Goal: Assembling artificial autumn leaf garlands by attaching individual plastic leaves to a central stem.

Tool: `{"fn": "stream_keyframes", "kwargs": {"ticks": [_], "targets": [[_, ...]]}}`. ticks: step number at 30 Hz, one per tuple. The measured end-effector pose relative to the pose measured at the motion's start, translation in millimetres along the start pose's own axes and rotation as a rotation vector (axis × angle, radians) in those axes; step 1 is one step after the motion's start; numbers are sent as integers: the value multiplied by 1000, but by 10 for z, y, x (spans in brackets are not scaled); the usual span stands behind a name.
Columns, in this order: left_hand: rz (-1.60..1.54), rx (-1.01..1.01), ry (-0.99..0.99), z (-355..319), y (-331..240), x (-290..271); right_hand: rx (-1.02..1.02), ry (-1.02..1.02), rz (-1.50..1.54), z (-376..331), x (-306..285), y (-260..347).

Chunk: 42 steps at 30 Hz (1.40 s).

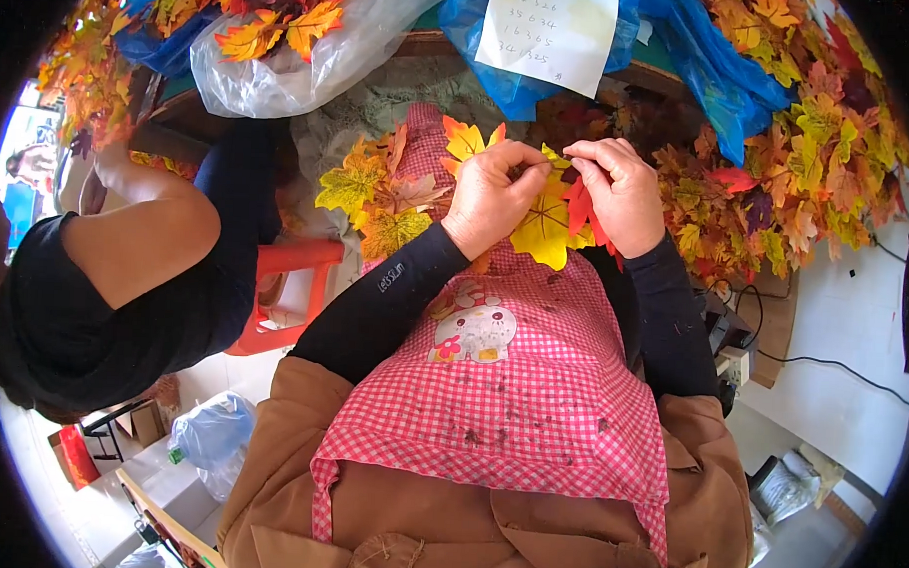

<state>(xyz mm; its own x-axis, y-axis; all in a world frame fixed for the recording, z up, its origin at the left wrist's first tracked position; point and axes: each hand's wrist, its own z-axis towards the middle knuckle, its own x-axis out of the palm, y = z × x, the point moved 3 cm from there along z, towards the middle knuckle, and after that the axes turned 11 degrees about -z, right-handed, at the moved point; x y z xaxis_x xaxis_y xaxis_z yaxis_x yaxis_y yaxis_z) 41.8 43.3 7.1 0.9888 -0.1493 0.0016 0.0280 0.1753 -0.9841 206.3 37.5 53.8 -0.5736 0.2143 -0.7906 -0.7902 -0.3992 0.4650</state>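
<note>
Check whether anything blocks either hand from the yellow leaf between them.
Nothing visible does: the left hand and right hand pinch at the top of the yellow leaf; a red leaf hangs beside it.

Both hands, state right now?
Left hand: closed in a pinch by the yellow leaf; exact hold unclear.
Right hand: closed in a pinch by the red leaf; exact hold unclear.

That camera sits up on the person's head, the left of a pair, facing steeply down. It looks from close above the fingers (599, 155), wide enough to take in the apron (541, 397) this side of them and the table (428, 45) beyond.
</note>
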Motion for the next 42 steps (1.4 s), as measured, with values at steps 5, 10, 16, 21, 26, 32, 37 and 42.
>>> {"fn": "stream_keyframes", "kwargs": {"ticks": [5, 10, 16, 21, 26, 32, 37, 42], "targets": [[-22, -18, 1, -7, 57, 20, 4, 2, 17, -23, 1, 1], [47, 34, 25, 48, 92, 26, -24, 27, -25, -17, 47, -48], [94, 113, 23, 5, 19, -51, -126, 18, -64, 31, 101, 50], [179, 188, 79, -87, 122, 42, -63, 58, -43, -100, 132, 25], [172, 186, 17, -193, 104, -9, -105, 130, -46, -133, 235, 66], [193, 202, 7, -185, 105, -39, -1, 166, 132, -183, 402, -171], [205, 166, 16, -171, 120, -39, 108, 258, 318, -224, 553, -328], [211, 147, 26, -178, 211, -16, 232, 250, 492, -372, 730, -482]]}}
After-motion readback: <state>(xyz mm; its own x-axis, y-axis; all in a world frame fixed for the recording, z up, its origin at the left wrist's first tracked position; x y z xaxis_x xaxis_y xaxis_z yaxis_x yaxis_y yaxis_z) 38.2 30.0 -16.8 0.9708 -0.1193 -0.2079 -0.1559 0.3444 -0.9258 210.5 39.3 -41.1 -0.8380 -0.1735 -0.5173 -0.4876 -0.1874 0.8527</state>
